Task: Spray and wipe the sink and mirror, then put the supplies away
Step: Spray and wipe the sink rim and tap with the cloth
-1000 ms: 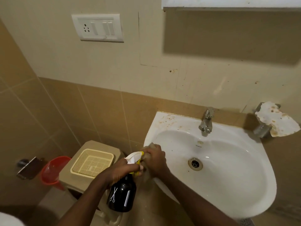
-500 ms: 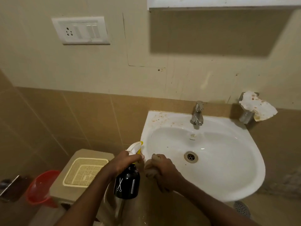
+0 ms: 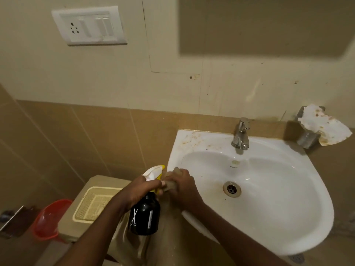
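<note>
A white wall-mounted sink fills the lower right, with brown stains on its back-left ledge and a chrome tap at the back. My left hand grips the neck of a black spray bottle with a white and yellow trigger head, held just left of the sink's front-left rim. My right hand is closed on a beige cloth pressed on that rim, right beside the bottle's nozzle. The mirror is out of view; only its shadow shows on the wall.
A beige bin with a mesh lid stands below left of the sink, a red bucket beside it. A switch plate is on the upper wall. A metal holder with stained paper sits right of the tap.
The camera has tilted and shifted, so the mirror's lower edge has left the frame. My right hand with the cloth has moved back up onto the sink's front-left rim. The bottle stays beside it.
</note>
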